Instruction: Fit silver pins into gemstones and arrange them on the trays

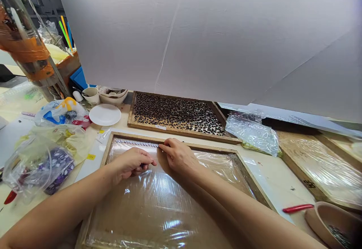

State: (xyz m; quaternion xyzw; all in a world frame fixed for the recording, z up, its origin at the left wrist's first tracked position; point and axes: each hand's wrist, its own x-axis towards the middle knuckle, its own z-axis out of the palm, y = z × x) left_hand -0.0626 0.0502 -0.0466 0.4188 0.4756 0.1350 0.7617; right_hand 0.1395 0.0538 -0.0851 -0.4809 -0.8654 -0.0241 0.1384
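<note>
A wooden frame (105,153) covered in clear plastic film lies in front of me. Along its far edge runs a row of small pale pieces (135,142), too small to name. My right hand (179,155) rests over that edge, its index fingertip touching the right end of the row; the other fingers are curled, and anything pinched under them is hidden. Lower and to the left, my left hand (134,164) hovers above the film with its fingers closed together. Whatever it holds is too small or hidden to make out.
Behind stands another wooden frame (181,115) covered with many small dark pieces. A white plate (105,114), a cup (91,95) and plastic bags (39,162) lie left. To the right are a red-handled tool (298,208), a bowl (316,219) and a film-wrapped frame (319,162). A large white panel (209,42) hangs overhead.
</note>
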